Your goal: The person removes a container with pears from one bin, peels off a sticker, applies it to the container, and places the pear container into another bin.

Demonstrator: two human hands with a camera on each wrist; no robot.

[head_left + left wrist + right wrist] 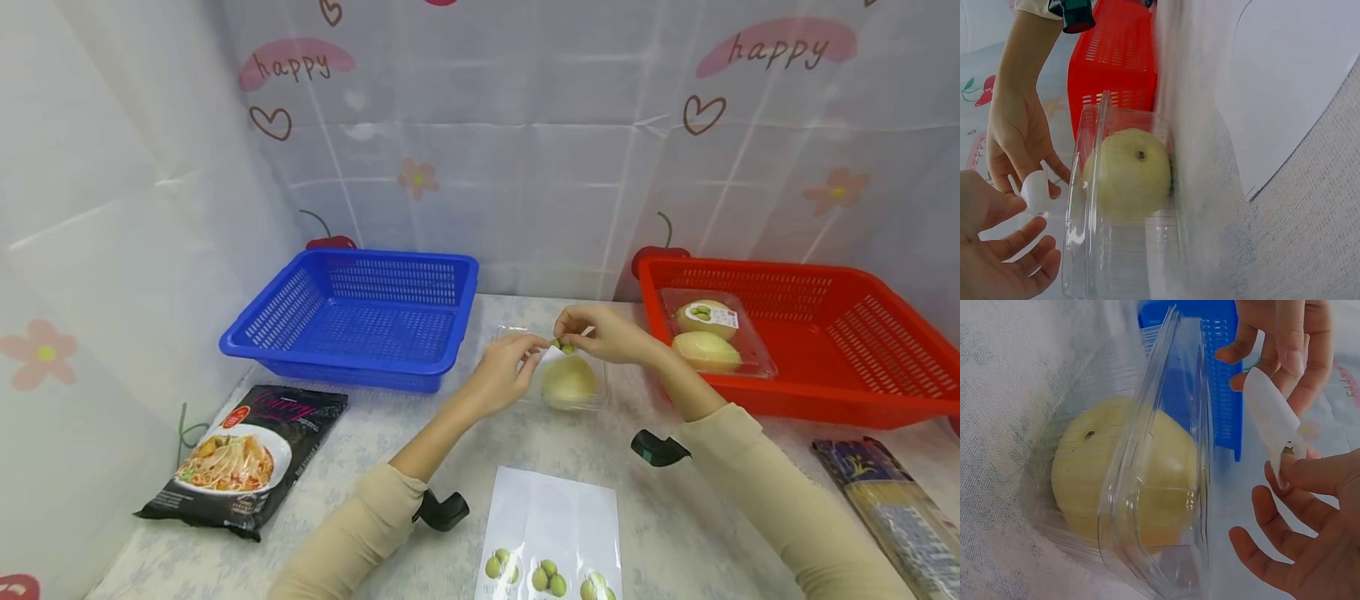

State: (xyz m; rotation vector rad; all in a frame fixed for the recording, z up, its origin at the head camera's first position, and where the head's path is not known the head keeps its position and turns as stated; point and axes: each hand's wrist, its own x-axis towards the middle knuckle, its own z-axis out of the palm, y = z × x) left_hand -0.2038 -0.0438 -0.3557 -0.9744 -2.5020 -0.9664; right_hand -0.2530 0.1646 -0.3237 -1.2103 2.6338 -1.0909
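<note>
Above a clear plastic box [603, 392] my two hands meet at a small white label [1270, 409] printed with green fruit. The right hand [603, 333] pinches one end between thumb and index finger, its other fingers spread. From the opposite side, the left hand [501, 371] pinches the label's other edge with its fingertips; part of that contact is hidden. Inside the lidded box sits a round pale yellow fruit [1119, 469] that resembles a pear. On the table nearer me lies a white sheet [555, 517] with several more fruit labels along its lower edge.
A blue basket [442, 367] stands at the back left. The red basket [810, 396] at right holds a labelled box of two pale yellow fruits [705, 350]. A black noodle packet [240, 462] lies at left, another long packet [892, 508] at far right.
</note>
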